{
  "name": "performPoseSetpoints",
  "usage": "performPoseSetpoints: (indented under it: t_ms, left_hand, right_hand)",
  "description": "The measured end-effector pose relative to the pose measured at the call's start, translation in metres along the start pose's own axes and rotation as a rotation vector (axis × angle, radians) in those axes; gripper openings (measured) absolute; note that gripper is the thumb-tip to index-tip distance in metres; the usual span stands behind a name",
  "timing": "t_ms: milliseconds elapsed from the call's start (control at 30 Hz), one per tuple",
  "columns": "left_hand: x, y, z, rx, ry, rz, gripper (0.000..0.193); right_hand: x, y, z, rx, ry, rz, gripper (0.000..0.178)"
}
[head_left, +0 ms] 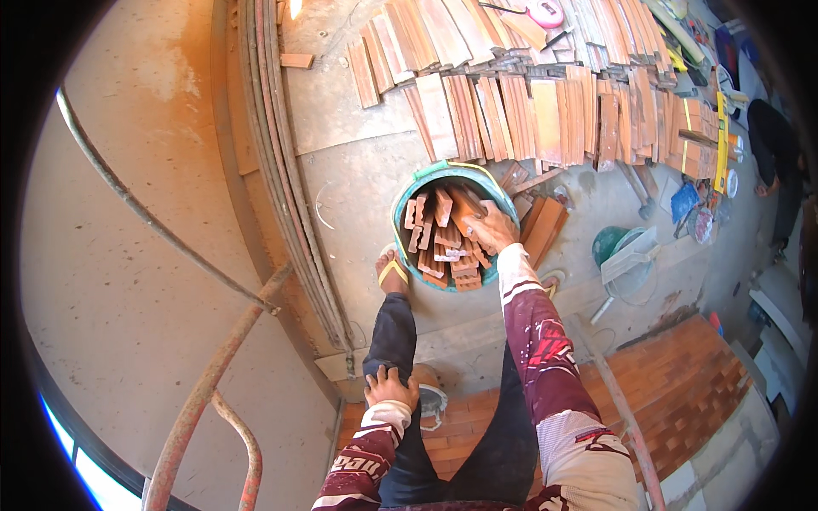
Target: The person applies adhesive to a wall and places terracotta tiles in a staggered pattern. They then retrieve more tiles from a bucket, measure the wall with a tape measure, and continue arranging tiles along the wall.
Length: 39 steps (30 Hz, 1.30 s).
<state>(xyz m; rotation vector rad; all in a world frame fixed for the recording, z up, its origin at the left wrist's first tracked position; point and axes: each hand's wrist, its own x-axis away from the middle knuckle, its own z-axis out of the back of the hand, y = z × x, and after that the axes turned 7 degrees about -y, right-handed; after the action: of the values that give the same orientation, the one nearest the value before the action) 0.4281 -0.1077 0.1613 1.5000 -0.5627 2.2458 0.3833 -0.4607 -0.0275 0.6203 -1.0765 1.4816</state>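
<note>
My right hand [496,228] reaches into a green bucket, its fingers closed on a reddish-brown brick tile [463,206]; its fingertips are partly hidden. The round bucket [398,228] stands on the floor between my feet. Inside it, several grooved brick tiles [446,237] are packed, many standing on end and some tilted. Lower down, my left hand [392,387] lies over my left knee with its fingers spread, holding nothing.
Long rows of brick tiles [547,111] lie beyond the bucket, with a pink tape measure [545,12] on them. Rusty pipes [277,170] run along the left wall. A metal frame [209,375] stands at lower left. Another person [774,162] is at far right, past a second green bucket [607,244].
</note>
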Motion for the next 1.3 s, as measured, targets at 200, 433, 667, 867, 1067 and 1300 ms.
performPoseSetpoints:
  t_ms: [200,433,667,867,1067,1300]
  left_hand:
    - [0.001,0.004,0.001,-0.015,0.019,-0.014,0.052]
    - [0.0,0.005,-0.001,-0.003,-0.024,-0.017,0.054]
    - [0.003,0.003,0.0,-0.014,-0.034,0.0,0.053]
    - [0.005,0.015,-0.002,-0.035,-0.031,-0.005,0.052]
    - [0.004,0.016,-0.007,-0.062,0.05,-0.005,0.051]
    - [0.007,0.029,-0.003,-0.114,0.045,0.011,0.051]
  right_hand:
    - [0.005,0.005,0.002,-0.001,-0.019,0.081,0.087]
    - [0.015,-0.025,0.023,0.081,-0.107,-0.151,0.073]
    - [0.048,-0.026,0.033,-0.048,-0.103,-0.127,0.072]
    - [0.033,-0.004,0.015,-0.012,-0.033,-0.143,0.076]
    - [0.049,-0.008,0.017,-0.056,0.062,-0.159,0.071]
    - [0.129,0.048,0.046,-0.308,0.058,-0.022,0.067]
